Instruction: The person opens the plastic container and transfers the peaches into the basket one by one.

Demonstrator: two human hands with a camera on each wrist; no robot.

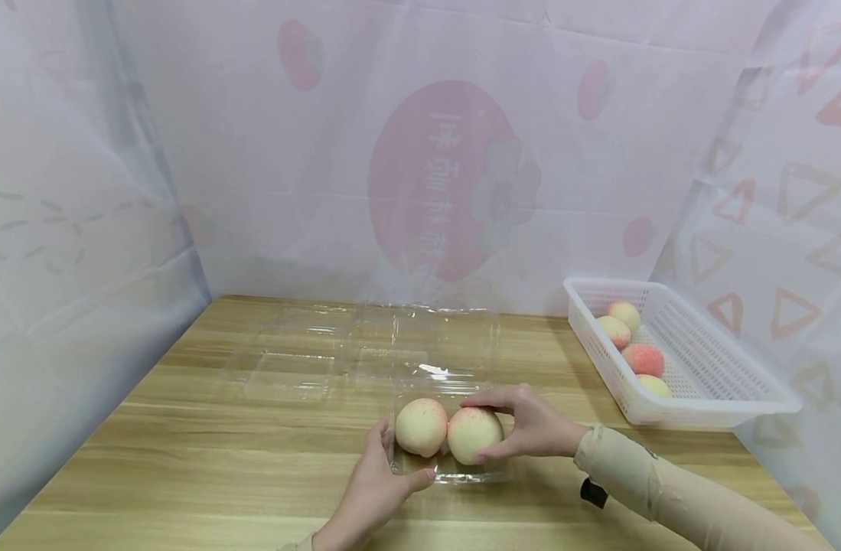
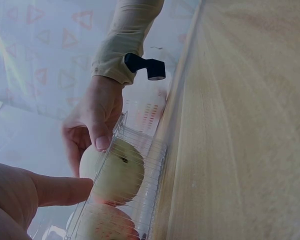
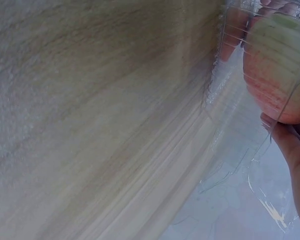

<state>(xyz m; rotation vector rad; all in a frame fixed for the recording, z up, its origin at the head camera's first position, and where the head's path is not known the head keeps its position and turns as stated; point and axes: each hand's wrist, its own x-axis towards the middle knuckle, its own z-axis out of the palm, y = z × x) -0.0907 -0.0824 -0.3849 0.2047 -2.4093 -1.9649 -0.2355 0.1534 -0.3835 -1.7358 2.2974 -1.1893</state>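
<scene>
A clear plastic clamshell box (image 1: 454,476) lies with its lid raised on the table, two pale peaches in its tray. My left hand (image 1: 377,482) grips the box's front left corner, thumb on the front rim and fingers along the left wall. The left peach (image 1: 421,427) sits beside that hand, untouched by it. Between its thumb and fingers my right hand (image 1: 530,422) holds the right peach (image 1: 474,436), which is within the tray walls. In the right wrist view, pink-blushed peach skin (image 3: 270,75) shows through the ribbed wall, with fingers under it.
A white plastic basket (image 1: 712,409) with several peaches (image 1: 643,360) stands at the right. Another clear box (image 1: 289,375) lies open at the back left of the wooden table (image 1: 206,474). Printed cloth (image 1: 255,191) hangs around the back and sides.
</scene>
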